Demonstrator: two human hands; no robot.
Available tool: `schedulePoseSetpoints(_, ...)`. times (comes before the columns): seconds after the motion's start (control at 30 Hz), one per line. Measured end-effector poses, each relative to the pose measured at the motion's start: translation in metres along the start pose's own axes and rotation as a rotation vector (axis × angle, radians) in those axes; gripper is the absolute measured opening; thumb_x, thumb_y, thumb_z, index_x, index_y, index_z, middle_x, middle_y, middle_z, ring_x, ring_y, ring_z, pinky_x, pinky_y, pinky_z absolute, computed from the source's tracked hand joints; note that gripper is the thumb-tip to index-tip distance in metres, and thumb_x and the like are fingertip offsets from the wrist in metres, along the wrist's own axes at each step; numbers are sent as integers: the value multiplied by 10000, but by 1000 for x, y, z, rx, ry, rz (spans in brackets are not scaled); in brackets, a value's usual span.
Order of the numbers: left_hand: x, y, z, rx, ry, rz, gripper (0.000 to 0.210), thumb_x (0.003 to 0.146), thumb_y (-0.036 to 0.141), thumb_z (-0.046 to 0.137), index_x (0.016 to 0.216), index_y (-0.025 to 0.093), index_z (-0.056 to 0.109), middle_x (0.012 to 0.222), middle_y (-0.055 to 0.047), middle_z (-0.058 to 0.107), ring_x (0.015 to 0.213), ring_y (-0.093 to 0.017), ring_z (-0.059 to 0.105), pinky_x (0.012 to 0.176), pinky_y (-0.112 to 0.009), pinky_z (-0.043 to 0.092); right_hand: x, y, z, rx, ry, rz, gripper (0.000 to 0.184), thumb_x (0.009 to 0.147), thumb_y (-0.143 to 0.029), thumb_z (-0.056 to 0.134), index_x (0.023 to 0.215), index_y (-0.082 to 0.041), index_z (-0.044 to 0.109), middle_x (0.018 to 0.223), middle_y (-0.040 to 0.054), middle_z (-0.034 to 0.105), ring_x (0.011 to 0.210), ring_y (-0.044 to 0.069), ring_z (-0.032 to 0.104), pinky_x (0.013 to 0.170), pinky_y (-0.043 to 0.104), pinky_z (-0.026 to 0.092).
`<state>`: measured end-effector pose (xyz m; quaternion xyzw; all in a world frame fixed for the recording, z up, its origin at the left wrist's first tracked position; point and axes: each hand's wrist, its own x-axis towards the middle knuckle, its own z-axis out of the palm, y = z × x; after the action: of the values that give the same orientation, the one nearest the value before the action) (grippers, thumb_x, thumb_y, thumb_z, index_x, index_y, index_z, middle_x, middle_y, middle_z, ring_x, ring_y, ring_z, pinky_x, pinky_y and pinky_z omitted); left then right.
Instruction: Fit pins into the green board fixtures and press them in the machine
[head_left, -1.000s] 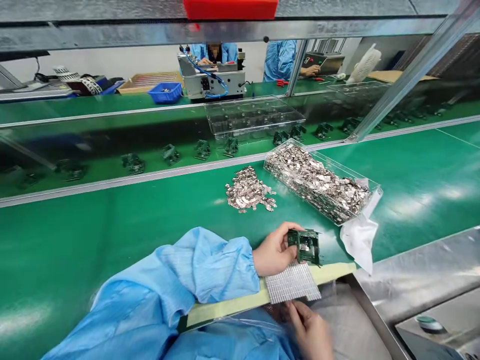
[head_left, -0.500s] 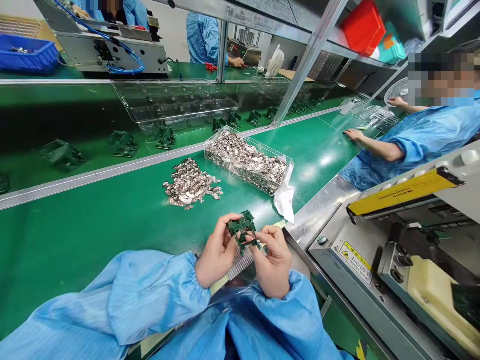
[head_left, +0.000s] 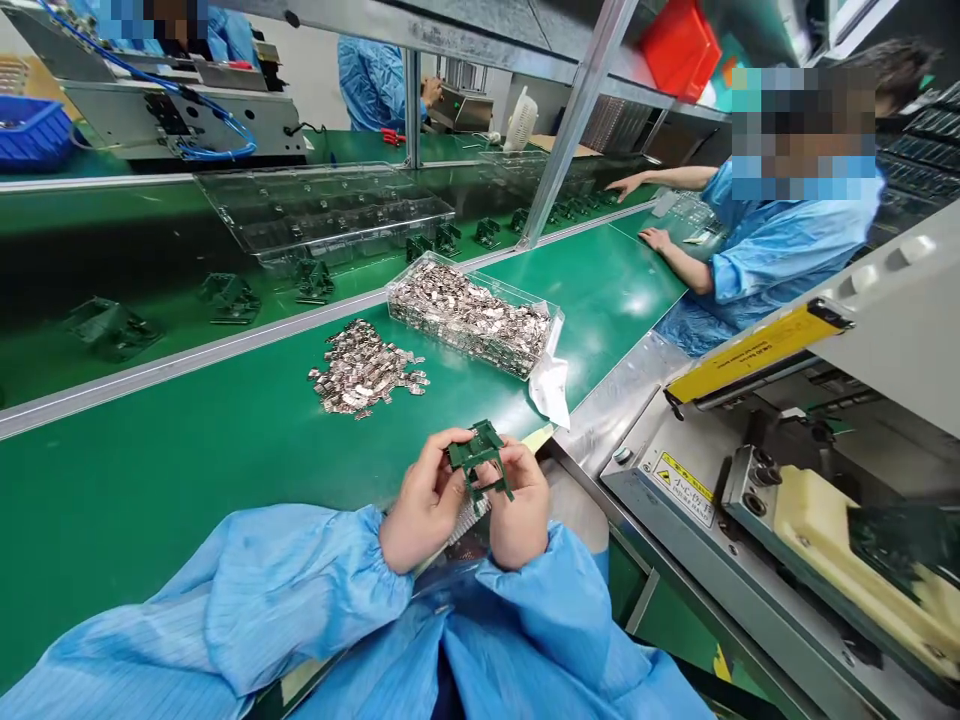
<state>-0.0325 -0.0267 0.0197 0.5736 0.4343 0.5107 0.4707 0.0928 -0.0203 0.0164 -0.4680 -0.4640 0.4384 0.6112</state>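
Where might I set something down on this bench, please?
Free: green benchtop left of the metal-parts pile, and between clear box and co-worker's hand. Crowded: between pile and box, around the green frame in left hand and right hand.

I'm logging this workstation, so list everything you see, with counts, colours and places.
Green assembly: one, green, front centre
Ridged piece: one, silvery, below assembly
Metal pieces: one pile, silvery, on bench
Clear box: one, transparent, right of pile
White sheet: one, white, by box
Other assemblies: several, green, past bench
Clear tray: one, transparent, past bench
Blue bin: one, blue, far left
Red bin: one, red, upper right
Machines: three or more, grey, right and back
Fan: one, white, back
Co-workers: three, blue clothing, back and right
Left hand: one, blue sleeve, assembly's left
Right hand: one, blue sleeve, assembly's right
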Motion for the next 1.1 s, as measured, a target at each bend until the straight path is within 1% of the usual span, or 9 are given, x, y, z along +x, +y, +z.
schedulePoseSetpoints(0.07,-1,11,-2,30,-42,-11,319,935,268,494,1251,233,470,1007,-51,619,813,-157,603,713,-256,510,2,-11,-17,-19,-104,7,223,798,-345,728,920,-211,599,1175,96,585,984,230,608,741,316,535)
schedulePoseSetpoints(0.17,1,37,5,73,-214,-16,348,907,218,512,1253,246,506,1068,-63,643,888,-181,642,765,-269,534,-5,-43,-57,-227,-289,-168,640,765,-332,784,1336,-271,501,1421,117,471,1230,293,507,906,390,505)
schedulePoseSetpoints(0.3,22,68,44,1,-651,22,470,883,210,554,1345,272,496,1055,-80,692,889,-207,690,773,-309,578,-35,-95,-128,-430,-305,-314,642,763,-386,796,1340,-266,538,1277,102,598,1166,300,562,984,442,474)
schedulePoseSetpoints(0.4,50,81,96,-85,-969,101,574,854,239,623,1402,258,454,1164,-111,681,1076,-251,665,898,-393,566,-66,-123,-203,-533,35,-292,581,763,-402,786,1283,-246,580,1246,116,613,1153,314,579,986,473,480)
schedulePoseSetpoints(0.5,78,85,158,20,-935,273,511,831,287,657,1322,211,536,1310,-147,605,1219,-299,580,966,-452,527,-92,-138,-289,-592,797,-395,698,682,-464,826,1270,-196,563,1239,160,605,1196,355,554,1018,537,439)
schedulePoseSetpoints(0.57,91,86,204,53,-857,390,539,793,316,698,1295,187,550,1353,-164,568,1260,-322,538,1027,-485,477,-100,-143,-335,-595,1076,-356,739,643,-508,831,1249,-172,573,1269,209,576,1247,359,513,1051,487,409)
schedulePoseSetpoints(0.8,99,110,336,40,-935,269,946,596,353,855,1404,110,428,1319,-230,563,1242,-403,525,1048,-559,422,-72,-157,-373,-604,937,-245,768,542,-533,858,1160,-176,577,1204,161,633,1187,342,567,1004,495,457)
schedulePoseSetpoints(0.93,113,114,305,-109,-841,192,804,621,315,839,1323,81,526,1222,-215,629,1105,-346,630,956,-498,526,-42,-163,-369,-677,695,-200,710,582,-539,842,1144,-188,586,1129,146,677,1069,309,639,928,469,513)
schedulePoseSetpoints(1.1,140,77,179,-104,-872,59,482,645,235,812,1102,173,674,1078,-107,727,1014,-274,694,885,-409,577,-12,-162,-365,-804,452,-47,656,547,-545,858,1066,-194,662,1060,125,709,1054,325,648,945,502,502)
